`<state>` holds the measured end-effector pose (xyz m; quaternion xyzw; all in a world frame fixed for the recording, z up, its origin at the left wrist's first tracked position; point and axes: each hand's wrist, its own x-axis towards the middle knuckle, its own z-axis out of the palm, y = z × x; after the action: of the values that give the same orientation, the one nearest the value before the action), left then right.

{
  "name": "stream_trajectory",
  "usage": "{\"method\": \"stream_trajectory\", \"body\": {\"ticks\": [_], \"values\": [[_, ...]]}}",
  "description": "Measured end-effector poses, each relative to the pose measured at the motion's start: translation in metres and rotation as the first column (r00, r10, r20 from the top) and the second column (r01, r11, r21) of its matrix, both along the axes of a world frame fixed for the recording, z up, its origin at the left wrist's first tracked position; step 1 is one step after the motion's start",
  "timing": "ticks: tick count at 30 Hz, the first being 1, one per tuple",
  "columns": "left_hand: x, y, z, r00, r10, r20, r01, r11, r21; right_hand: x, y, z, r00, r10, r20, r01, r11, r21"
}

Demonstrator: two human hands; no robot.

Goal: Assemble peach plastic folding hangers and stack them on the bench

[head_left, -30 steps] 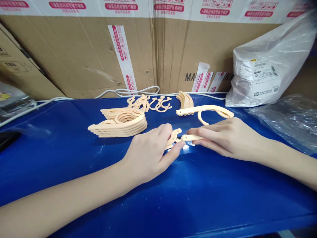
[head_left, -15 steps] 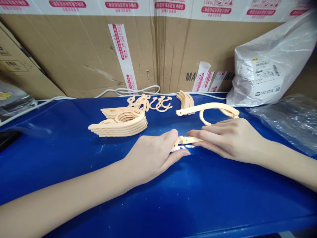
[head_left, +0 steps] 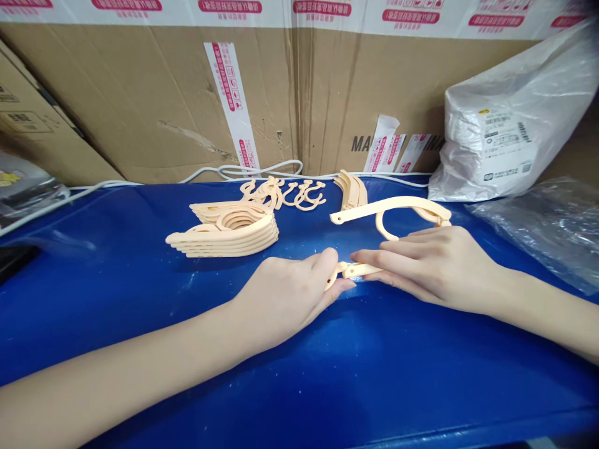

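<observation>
On the blue table [head_left: 327,374], my left hand [head_left: 285,299] pinches a hook [head_left: 340,269] to the tip of the hanger [head_left: 397,204] that my right hand [head_left: 435,265] grips with fingers closed, while a stack of hangers [head_left: 224,234] looks assembled at left and loose hooks [head_left: 290,193] and curved arms [head_left: 350,187] lie unused behind.

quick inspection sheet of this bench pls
surface: blue table, scuffed, with white specks.
job's things: peach hanger piece at the fingertips; hanger stack, hooks and long hanger arm behind.
clutter: white bag and clear plastic on the right.
grippers: left hand and right hand both pinch the hanger piece.
cables: white cable along the back edge.
surroundings: taped cardboard boxes behind.
</observation>
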<state>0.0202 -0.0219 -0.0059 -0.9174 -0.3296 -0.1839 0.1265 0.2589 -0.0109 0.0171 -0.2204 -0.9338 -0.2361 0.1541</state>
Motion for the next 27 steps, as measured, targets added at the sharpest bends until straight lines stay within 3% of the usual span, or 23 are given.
{"method": "stream_trajectory", "body": {"ticks": [10,18,22,27], "values": [[0.003,-0.005,0.002,0.998,-0.026,0.051,0.029,0.999,-0.042,-0.005,-0.008,0.001,0.999,0.009,-0.042,-0.01,1.0,-0.023],[0.002,-0.002,-0.004,0.993,-0.022,0.118,0.032,0.996,-0.088,-0.003,-0.007,0.0,0.999,-0.028,0.017,0.026,0.996,0.09],[0.0,-0.003,0.0,1.0,-0.027,0.013,0.026,0.999,0.033,-0.003,-0.008,0.001,0.999,-0.026,0.027,0.024,0.996,0.085],[-0.003,-0.003,0.008,0.996,-0.033,-0.083,0.054,0.963,0.263,-0.002,-0.008,0.003,1.0,-0.004,-0.031,0.003,0.999,-0.034]]}}
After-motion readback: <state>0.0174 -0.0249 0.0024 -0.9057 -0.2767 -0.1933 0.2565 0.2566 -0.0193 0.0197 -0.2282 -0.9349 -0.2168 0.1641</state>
